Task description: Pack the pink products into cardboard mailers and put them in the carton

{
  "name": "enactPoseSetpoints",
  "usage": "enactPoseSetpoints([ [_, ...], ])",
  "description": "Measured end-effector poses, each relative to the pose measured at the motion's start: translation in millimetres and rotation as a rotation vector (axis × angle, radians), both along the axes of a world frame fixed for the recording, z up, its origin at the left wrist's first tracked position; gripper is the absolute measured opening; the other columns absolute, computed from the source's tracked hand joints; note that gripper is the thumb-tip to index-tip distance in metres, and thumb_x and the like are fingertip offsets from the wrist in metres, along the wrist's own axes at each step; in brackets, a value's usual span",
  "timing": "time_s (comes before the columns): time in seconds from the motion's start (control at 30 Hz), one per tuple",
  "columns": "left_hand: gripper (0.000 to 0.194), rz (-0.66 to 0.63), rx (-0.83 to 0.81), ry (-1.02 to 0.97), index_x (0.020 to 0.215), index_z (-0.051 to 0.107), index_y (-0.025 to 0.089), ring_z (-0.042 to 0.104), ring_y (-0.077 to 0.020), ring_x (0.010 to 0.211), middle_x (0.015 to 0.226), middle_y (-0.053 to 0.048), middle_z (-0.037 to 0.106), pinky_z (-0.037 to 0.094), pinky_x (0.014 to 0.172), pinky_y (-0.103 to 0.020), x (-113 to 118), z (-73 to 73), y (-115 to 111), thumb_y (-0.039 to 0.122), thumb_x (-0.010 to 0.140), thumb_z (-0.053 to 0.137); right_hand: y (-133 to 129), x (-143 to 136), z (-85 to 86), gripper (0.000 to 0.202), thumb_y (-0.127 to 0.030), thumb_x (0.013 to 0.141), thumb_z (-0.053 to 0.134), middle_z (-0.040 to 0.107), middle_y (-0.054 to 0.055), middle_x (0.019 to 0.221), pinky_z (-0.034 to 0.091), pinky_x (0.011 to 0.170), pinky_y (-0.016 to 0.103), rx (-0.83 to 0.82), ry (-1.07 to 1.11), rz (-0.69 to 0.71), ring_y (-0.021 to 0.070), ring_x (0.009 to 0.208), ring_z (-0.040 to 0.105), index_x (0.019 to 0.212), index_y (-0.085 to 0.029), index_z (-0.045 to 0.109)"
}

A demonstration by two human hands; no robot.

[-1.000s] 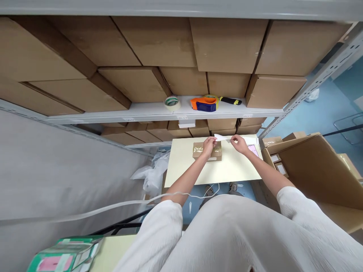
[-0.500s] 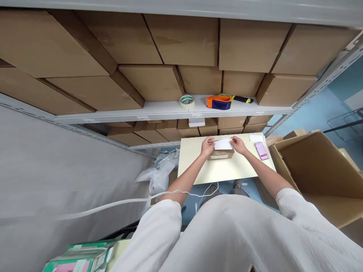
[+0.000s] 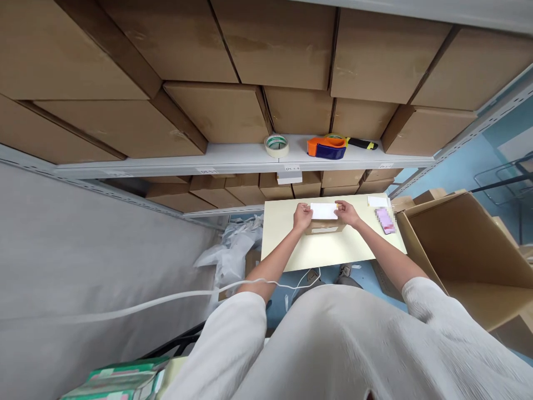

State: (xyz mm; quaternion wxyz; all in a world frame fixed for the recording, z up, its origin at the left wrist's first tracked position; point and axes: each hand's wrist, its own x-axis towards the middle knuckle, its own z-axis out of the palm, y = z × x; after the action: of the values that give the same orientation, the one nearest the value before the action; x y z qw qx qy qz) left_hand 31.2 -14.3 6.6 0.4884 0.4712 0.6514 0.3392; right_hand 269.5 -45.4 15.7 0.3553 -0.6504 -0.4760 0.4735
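Observation:
A white label (image 3: pixel 323 211) lies flat over the top of a small cardboard box (image 3: pixel 316 224), which sits on the pale yellow tabletop (image 3: pixel 333 251). My left hand (image 3: pixel 302 215) is closed at the label's left edge, with thumb and fingers pinching it. At the opposite edge my right hand (image 3: pixel 346 213) pinches the label in the same way. The box's front side carries another white strip. Whether the label touches the box top all over, I cannot tell.
Right of the box lie a phone (image 3: pixel 385 220) and white papers (image 3: pixel 377 201). A large open carton (image 3: pixel 478 239) stands beside the table. On the shelf are a tape roll (image 3: pixel 276 145) and an orange tape dispenser (image 3: pixel 327 148). A white cable (image 3: pixel 166 297) crosses my left arm.
The label has come down from a tilted position to lie flatter over the box, and both hands have moved with it. My view has shifted slightly.

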Motion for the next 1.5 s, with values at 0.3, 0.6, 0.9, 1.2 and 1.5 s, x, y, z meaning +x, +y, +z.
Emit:
enactPoseSetpoints([
  [0.3,0.034,-0.093,0.032,0.095,0.107,0.062,0.024,0.066,-0.0157,0.080,0.089,0.002,0.068,0.054,0.082,-0.029,2.4,-10.0,-7.8,-0.001,0.084,0.066,0.7,-2.7,-5.7,0.049,-0.017,0.077,0.062,0.062,-0.003,0.083,0.055,0.083,0.033,-0.026,-0.368,0.046,0.0199,0.081,0.062,0.125,-0.024,0.067],
  [0.6,0.041,-0.204,0.149,0.227,0.118,0.061,0.024,0.064,-0.0189,0.091,0.107,-0.004,0.065,0.052,0.087,-0.032,3.5,-20.1,-15.2,-0.002,0.086,0.059,1.2,-12.8,-18.4,0.048,-0.012,0.081,0.057,0.063,0.007,0.106,0.056,0.098,0.043,0.065,-0.536,0.079,0.0245,0.096,0.061,0.128,-0.021,0.060],
  [0.9,0.040,-0.366,0.214,0.420,0.127,0.060,0.024,0.066,-0.0276,0.112,0.127,-0.011,0.064,0.052,0.100,-0.043,3.2,-14.4,-21.7,0.004,0.094,0.050,-6.6,-22.7,-21.2,0.035,-0.014,0.092,0.053,0.056,0.014,0.128,0.055,0.087,0.044,0.005,-0.692,0.114,0.0276,0.097,0.060,0.127,-0.021,0.055],
  [1.2,0.055,-0.730,0.391,0.629,0.152,0.059,0.021,0.037,-0.0327,0.160,0.169,-0.015,0.048,0.029,0.131,-0.053,0.9,-9.5,-32.2,0.012,0.099,0.045,-34.2,-36.5,-22.3,0.046,-0.028,0.109,0.043,0.057,0.021,0.154,0.037,0.120,0.055,0.207,-0.864,0.409,0.0380,0.144,0.047,0.149,-0.015,0.061],
  [1.5,0.082,-0.930,0.323,0.737,0.178,0.013,0.013,0.005,-0.0311,0.173,0.185,-0.017,0.014,-0.009,0.138,-0.057,-6.9,-27.8,-43.0,0.049,0.109,0.039,-60.9,-31.8,-40.3,0.090,-0.068,0.110,0.030,0.013,0.019,0.184,-0.001,0.138,0.057,0.153,-0.896,0.538,0.0327,0.172,0.008,0.177,-0.009,0.017],
])
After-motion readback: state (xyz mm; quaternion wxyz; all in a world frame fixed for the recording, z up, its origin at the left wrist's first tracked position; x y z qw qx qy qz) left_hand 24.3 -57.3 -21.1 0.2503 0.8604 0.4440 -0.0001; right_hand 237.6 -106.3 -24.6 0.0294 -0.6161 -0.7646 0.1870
